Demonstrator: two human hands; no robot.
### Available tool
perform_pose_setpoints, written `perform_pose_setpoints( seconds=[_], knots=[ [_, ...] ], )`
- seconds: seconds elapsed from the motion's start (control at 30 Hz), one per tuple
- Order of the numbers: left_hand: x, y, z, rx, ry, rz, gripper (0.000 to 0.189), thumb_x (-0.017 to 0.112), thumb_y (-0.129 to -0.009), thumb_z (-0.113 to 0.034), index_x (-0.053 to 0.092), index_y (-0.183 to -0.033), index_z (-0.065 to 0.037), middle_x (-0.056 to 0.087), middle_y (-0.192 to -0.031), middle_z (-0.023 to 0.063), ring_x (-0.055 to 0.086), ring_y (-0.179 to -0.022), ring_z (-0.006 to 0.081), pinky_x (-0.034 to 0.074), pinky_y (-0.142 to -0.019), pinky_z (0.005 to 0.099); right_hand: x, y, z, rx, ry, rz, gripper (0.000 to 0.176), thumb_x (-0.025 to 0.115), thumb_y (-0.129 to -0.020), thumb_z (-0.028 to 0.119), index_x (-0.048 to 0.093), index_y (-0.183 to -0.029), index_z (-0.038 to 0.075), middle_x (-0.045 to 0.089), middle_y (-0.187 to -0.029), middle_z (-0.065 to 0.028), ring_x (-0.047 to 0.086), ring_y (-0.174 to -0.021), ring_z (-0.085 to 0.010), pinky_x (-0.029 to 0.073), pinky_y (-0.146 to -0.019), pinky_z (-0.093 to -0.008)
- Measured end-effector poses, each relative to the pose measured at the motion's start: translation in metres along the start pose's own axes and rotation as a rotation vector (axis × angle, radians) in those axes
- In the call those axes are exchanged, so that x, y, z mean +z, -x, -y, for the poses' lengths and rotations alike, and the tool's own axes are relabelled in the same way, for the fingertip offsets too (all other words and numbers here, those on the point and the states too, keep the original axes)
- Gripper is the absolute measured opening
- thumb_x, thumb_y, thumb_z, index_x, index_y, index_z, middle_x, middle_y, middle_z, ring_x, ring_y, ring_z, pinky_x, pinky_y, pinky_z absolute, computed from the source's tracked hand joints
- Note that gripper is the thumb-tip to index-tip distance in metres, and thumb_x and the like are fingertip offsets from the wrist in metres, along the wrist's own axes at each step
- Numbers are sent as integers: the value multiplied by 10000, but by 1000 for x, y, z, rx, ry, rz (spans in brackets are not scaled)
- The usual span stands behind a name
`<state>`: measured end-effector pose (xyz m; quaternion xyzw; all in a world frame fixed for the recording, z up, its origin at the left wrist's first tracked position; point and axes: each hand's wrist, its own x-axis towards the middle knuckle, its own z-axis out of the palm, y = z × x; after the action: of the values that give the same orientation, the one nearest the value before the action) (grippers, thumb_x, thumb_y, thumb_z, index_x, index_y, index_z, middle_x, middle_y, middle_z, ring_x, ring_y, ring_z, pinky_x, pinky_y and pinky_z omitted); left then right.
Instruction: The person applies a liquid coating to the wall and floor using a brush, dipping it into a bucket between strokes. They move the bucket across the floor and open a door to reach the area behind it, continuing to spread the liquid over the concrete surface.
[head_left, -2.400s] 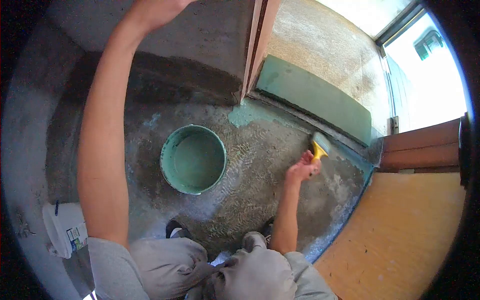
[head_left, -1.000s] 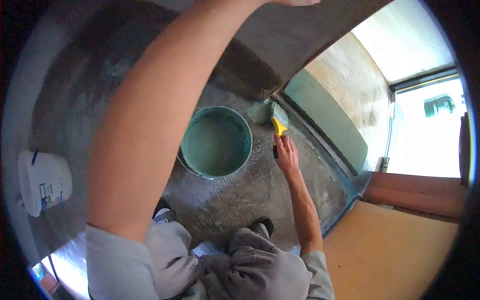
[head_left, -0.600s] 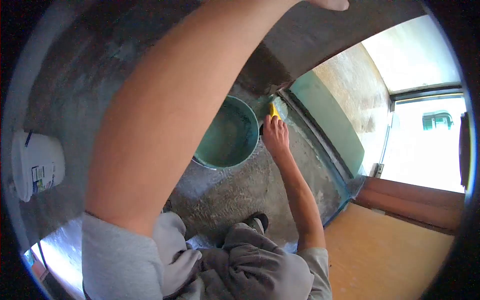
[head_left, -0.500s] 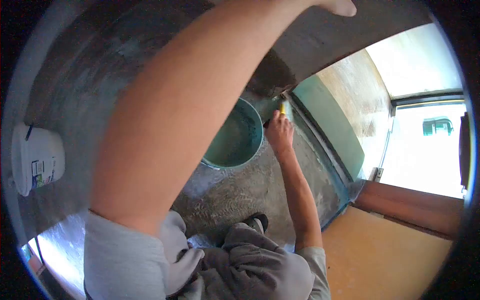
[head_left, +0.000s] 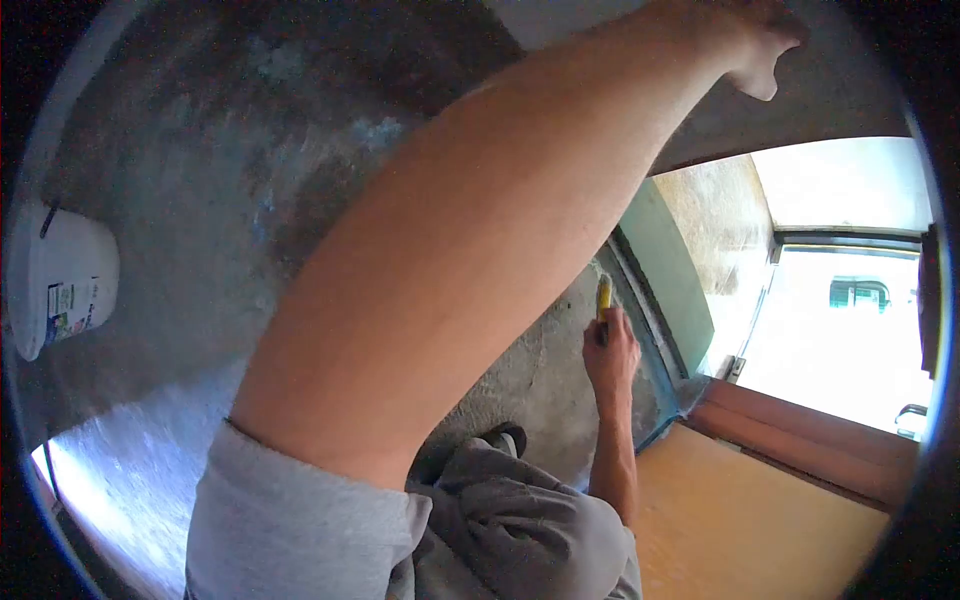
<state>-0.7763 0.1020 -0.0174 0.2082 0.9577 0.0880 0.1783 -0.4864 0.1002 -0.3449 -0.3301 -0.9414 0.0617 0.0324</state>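
My left arm crosses the view from lower left to upper right. At its end, my left hand (head_left: 765, 50) is against the dark wall surface, thumb stretched apart, with the other fingers in shadow at the view's edge. My right hand (head_left: 612, 352) is closed round the dark handle of a small brush with a yellow band (head_left: 604, 296). The brush tip points away from me, right at the strip where the worn grey floor (head_left: 540, 385) meets the pale green panel (head_left: 672, 285). Behind my left arm, the green bucket is hidden.
A white labelled bucket (head_left: 75, 280) stands at the far left. On the right are a tan board (head_left: 730, 510), a reddish-brown sill (head_left: 790, 430) and a bright opening with a vehicle (head_left: 858, 294) outside. My shoe (head_left: 508, 438) is on the floor below.
My right hand has moved nearer to me along the floor edge with the brush. The view has shifted, and my left arm now covers the green bucket.
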Motion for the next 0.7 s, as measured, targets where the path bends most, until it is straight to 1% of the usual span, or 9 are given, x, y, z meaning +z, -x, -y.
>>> perform_pose_setpoints(
  seconds=[0.03, 0.27, 0.33, 0.37, 0.43, 0.47, 0.53, 0.6, 0.7],
  knots=[
    [-10, 8, -11, -193, -67, 92, 915, 546, -871, -60, -67, -1550, -103, -169, -1602, 166, -121, -1476, 369, 107, -1223, 482, -19, 10, 7, -26, -47, -32, 239, 641, -846, 123, 570, -1065, 59, 617, -915, -165, 653, -818, -359, 506, -682, -469],
    [-3, 4, -10, -156, -126, -17, 906, 541, -883, -33, -65, -1551, -117, -171, -1602, 163, -122, -1477, 362, 136, -1222, 488, -100, 42, 47, -117, -365, -126, 253, 683, -804, -10, 640, -1049, 32, 609, -870, -143, 620, -735, -268, 495, -669, -343],
    [22, -10, 17, 254, 8, -224, 898, 534, -882, -24, -57, -1552, -114, -167, -1602, 166, -120, -1477, 360, 129, -1223, 486, -110, 45, 53, -127, -366, -90, 267, 683, -800, -17, 645, -1059, 35, 620, -883, -143, 629, -747, -253, 497, -670, -335],
    [41, -20, 67, 651, 166, -366, 893, 532, -882, -22, -52, -1552, -110, -164, -1602, 168, -120, -1477, 359, 121, -1224, 485, -113, 47, 58, -154, -379, -112, 278, 688, -794, -21, 647, -1063, 35, 623, -887, -144, 632, -752, -249, 498, -667, -331],
    [33, -13, 68, 673, 198, -326, 889, 530, -877, -15, -40, -1553, -104, -158, -1602, 175, -118, -1478, 359, 94, -1226, 479, -116, 50, 68, -209, -409, -151, 300, 697, -782, -29, 652, -1071, 37, 628, -894, -146, 638, -762, -241, 502, -661, -322],
    [6, 5, 21, 297, 74, -152, 889, 530, -872, -10, -34, -1554, -101, -155, -1602, 179, -118, -1478, 359, 75, -1227, 475, -117, 50, 72, -239, -424, -173, 309, 700, -777, -33, 654, -1073, 39, 630, -901, -147, 642, -768, -242, 507, -661, -325],
    [5, -2, 7, 282, 56, -146, 894, 529, -862, -1, -26, -1555, -99, -150, -1601, 186, -117, -1478, 359, 39, -1228, 466, -120, 52, 76, -291, -453, -218, 327, 707, -766, -41, 658, -1078, 44, 632, -916, -148, 650, -778, -244, 517, -661, -331],
    [45, -54, 60, 1017, 269, -462, 902, 529, -851, 6, -23, -1557, -100, -146, -1601, 193, -116, -1479, 360, 6, -1227, 456, -121, 52, 82, -337, -510, -154, 359, 714, -756, -45, 663, -1095, 60, 632, -935, -148, 657, -790, -260, 529, -671, -343],
    [45, -54, 63, 1049, 295, -487, 901, 528, -849, -9, -30, -1552, -80, -142, -1601, 198, -114, -1479, 364, -8, -1225, 445, -110, 47, 90, -408, -557, -57, 411, 723, -739, -48, 665, -1124, 85, 631, -963, -148, 660, -809, -284, 542, -687, -360]
  ],
)
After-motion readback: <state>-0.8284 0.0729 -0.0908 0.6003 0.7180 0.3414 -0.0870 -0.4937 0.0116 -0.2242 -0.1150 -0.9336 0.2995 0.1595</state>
